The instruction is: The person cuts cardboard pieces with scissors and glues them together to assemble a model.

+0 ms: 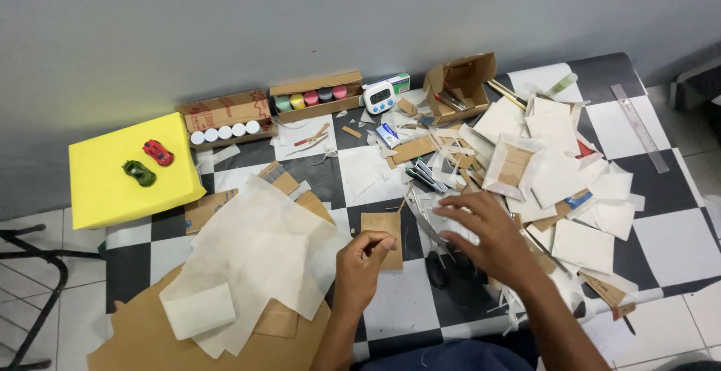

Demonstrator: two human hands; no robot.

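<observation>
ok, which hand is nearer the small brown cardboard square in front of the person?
Left. The left hand touches the cardboard square at its lower edge, fingers pinched. The right hand lies to its right, over the black-handled scissors and paper strips.

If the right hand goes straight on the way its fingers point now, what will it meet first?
The right hand points up and left over the scissors. Going on, it would probably first meet the dark markers among the paper strips, though depth is unclear.
</observation>
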